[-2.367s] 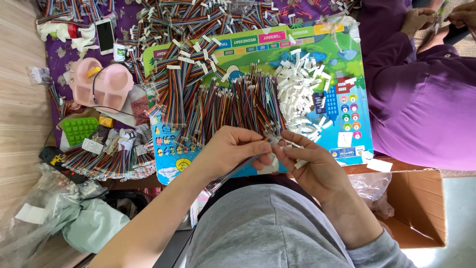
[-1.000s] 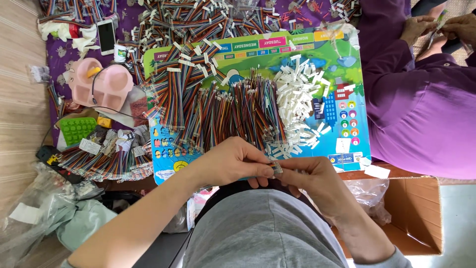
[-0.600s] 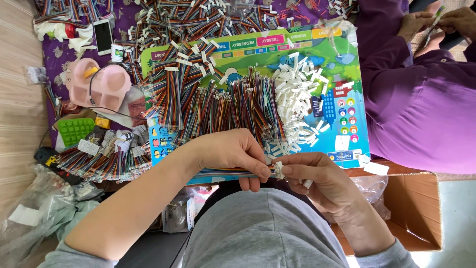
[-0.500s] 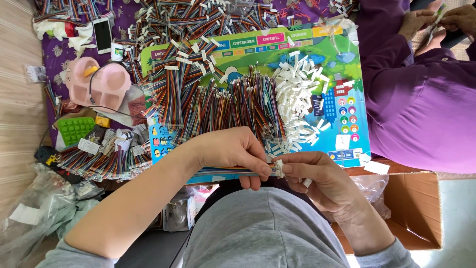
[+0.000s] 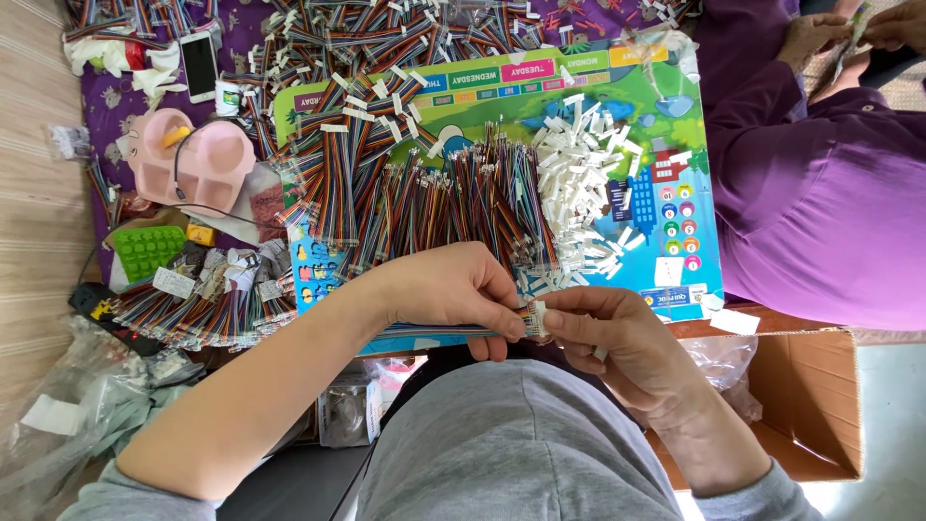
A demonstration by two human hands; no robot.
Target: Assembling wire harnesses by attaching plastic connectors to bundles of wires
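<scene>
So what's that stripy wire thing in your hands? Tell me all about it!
The ribbon cable is a flat strip of thin wires in many colours, lying level across the lap. The left hand pinches it near its end, where the right hand holds a small white plastic connector against it.

White phone (image 5: 200, 64) screen-up top left, brown cardboard box (image 5: 808, 405) lower right, clear plastic bags (image 5: 68, 425) lower left

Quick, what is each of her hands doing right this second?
Left hand: closed, pinching the multicoloured ribbon cable near its end.
Right hand: closed, holding the small white connector at the cable's tip.
</scene>
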